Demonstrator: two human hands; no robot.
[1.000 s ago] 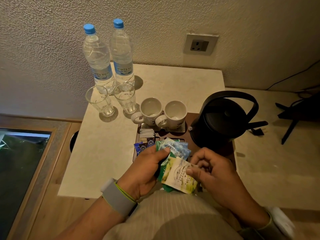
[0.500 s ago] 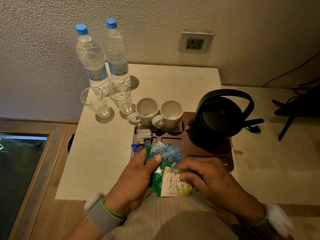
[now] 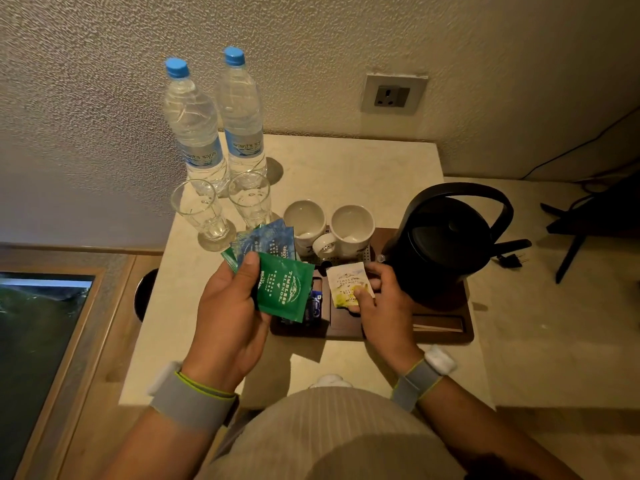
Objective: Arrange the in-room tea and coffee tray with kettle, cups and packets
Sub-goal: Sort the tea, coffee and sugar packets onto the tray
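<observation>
My left hand (image 3: 228,306) grips a fan of tea packets: a green one (image 3: 285,289) in front and blue ones (image 3: 268,242) behind, held above the tray's left end. My right hand (image 3: 384,303) pinches a single white-and-yellow tea packet (image 3: 348,284) over a middle compartment of the dark wooden tray (image 3: 443,336). A black kettle (image 3: 443,244) stands on the tray's right side. Two white cups (image 3: 351,225) sit at the tray's back. Small dark blue sachets (image 3: 315,306) show in a left compartment, partly hidden by the green packet.
Two water bottles (image 3: 214,123) with blue caps stand against the wall, two empty glasses (image 3: 204,211) in front of them. A wall socket (image 3: 393,95) is above the counter; the kettle's plug (image 3: 512,259) lies to the right. The counter's front edge is near my body.
My hands moved apart and forward over the tray. The right hand pulled the white-and-yellow packet out of the bunch; the left keeps the green and blue packets.
</observation>
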